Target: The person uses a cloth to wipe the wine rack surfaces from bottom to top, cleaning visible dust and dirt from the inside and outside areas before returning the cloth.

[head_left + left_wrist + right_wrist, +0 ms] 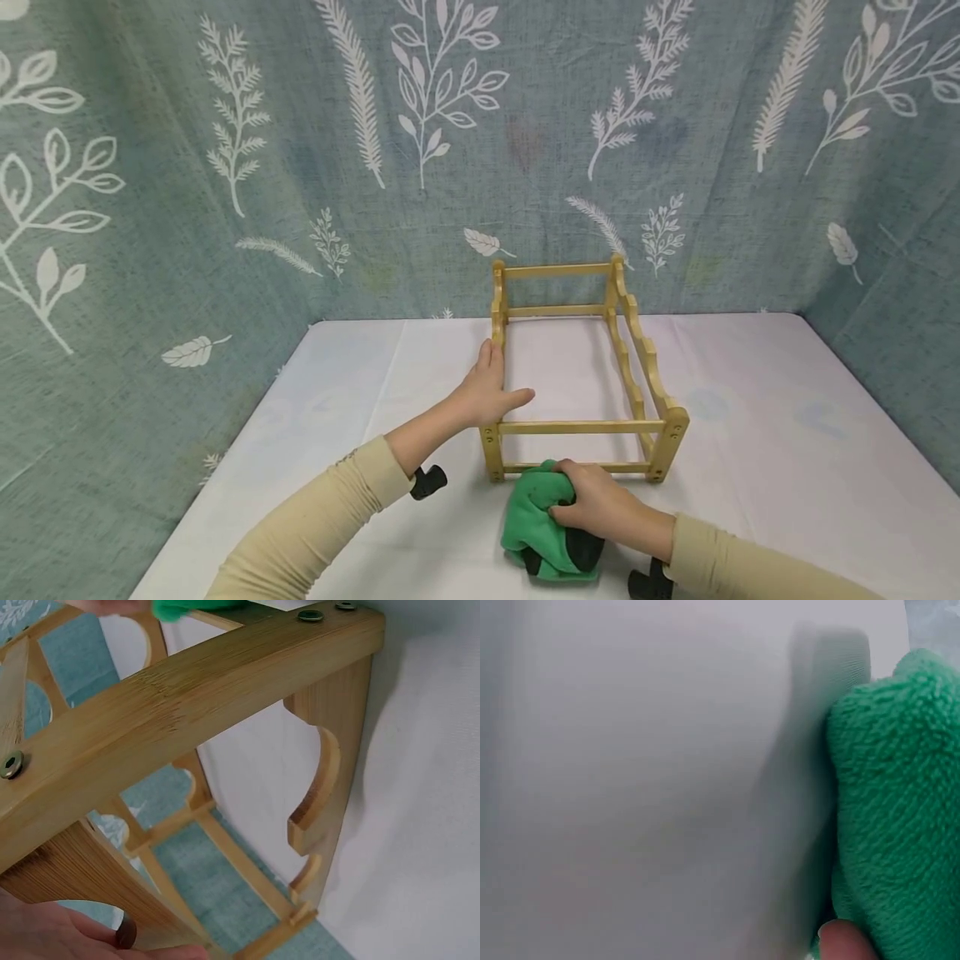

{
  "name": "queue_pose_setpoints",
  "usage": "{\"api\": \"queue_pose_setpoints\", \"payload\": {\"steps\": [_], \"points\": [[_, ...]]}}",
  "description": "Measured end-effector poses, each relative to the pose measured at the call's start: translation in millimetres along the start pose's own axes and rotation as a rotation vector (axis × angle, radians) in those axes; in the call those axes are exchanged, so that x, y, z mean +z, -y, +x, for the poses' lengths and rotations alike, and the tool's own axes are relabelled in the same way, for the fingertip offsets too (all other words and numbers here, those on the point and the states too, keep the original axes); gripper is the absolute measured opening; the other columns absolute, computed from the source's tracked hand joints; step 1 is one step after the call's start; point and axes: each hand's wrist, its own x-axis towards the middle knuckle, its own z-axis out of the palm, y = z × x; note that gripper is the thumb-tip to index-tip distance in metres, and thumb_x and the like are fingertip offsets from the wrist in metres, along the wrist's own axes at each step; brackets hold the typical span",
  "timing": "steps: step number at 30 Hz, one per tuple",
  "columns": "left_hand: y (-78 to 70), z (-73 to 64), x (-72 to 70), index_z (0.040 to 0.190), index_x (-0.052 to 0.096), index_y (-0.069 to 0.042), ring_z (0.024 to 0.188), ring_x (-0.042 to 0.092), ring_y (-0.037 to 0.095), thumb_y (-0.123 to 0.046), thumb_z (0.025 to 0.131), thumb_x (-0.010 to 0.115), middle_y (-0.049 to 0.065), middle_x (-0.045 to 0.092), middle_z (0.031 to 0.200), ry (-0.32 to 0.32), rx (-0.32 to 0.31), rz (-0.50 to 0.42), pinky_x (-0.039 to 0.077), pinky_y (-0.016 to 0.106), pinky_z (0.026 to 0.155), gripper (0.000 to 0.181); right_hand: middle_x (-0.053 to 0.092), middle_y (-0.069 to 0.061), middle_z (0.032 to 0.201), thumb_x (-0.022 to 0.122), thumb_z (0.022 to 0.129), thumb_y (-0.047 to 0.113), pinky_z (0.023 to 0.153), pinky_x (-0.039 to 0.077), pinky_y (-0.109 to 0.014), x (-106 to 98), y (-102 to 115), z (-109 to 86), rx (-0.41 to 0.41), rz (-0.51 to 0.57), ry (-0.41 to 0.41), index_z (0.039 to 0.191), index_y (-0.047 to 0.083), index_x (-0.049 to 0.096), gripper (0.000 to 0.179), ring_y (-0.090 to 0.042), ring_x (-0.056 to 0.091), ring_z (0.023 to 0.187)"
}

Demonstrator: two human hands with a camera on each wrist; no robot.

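A bamboo rack (582, 427) with scalloped side rails stands upright on the table. My left hand (483, 393) rests on its left side rail, fingers stretched along the rail and thumb spread inward. In the left wrist view, that hand (82, 937) lies against the scalloped side, below a bar (165, 705) with metal bolts. My right hand (602, 505) grips a bunched green fleecy cloth (534, 521) with black patches, just in front of the rack's near end. Up close in the right wrist view, a fingertip (846, 943) presses into the green cloth (900, 802).
The white-covered table (787, 450) reaches back to a grey-green curtain (525, 150) with white leaf prints, which also hangs along both sides. Small black devices sit at the left wrist (428, 482) and the right wrist (651, 582).
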Motion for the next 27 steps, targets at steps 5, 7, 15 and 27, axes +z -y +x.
{"api": "queue_pose_setpoints", "payload": {"steps": [5, 7, 15, 27], "points": [[-0.4, 1.2, -0.3, 0.145, -0.004, 0.003, 0.138, 0.005, 0.036, -0.050, 0.084, 0.058, 0.020, -0.013, 0.151, 0.011, -0.003, -0.029, 0.019, 0.046, 0.110, 0.101, 0.064, -0.007, 0.094, 0.071, 0.077, 0.024, 0.064, 0.048, -0.032, -20, -19, -26.4, 0.134, -0.027, -0.081, 0.112, -0.001, 0.055, 0.046, -0.014, 0.057, 0.079], [-0.7, 1.0, -0.4, 0.145, -0.004, 0.003, 0.139, 0.005, 0.035, -0.049, 0.083, 0.060, 0.019, -0.013, 0.151, 0.009, 0.002, -0.046, 0.019, 0.046, 0.110, 0.103, 0.064, -0.008, 0.093, 0.073, 0.075, 0.023, 0.064, 0.048, -0.033, -27, -26, -36.7, 0.198, -0.043, -0.119, 0.112, -0.001, 0.056, 0.047, -0.015, 0.058, 0.078], [0.9, 1.0, -0.8, 0.145, -0.005, 0.003, 0.139, 0.004, 0.034, -0.050, 0.080, 0.064, 0.018, -0.014, 0.151, 0.009, 0.017, -0.095, 0.021, 0.047, 0.109, 0.109, 0.065, -0.012, 0.094, 0.073, 0.074, 0.023, 0.063, 0.050, -0.034, -51, -52, -67.9, 0.297, -0.086, -0.173, 0.110, -0.004, 0.056, 0.048, -0.018, 0.060, 0.077], [49.0, 0.5, -21.4, 0.147, -0.010, -0.016, 0.140, -0.008, 0.024, -0.060, 0.078, 0.059, 0.001, -0.022, 0.151, 0.234, 0.294, -0.143, 0.015, 0.052, 0.109, 0.108, 0.060, 0.000, 0.085, 0.068, 0.079, 0.031, 0.056, 0.042, -0.026, -33, -16, -37.8, 0.019, 0.060, 0.022, 0.116, 0.003, 0.054, 0.049, -0.009, 0.051, 0.068]]}}
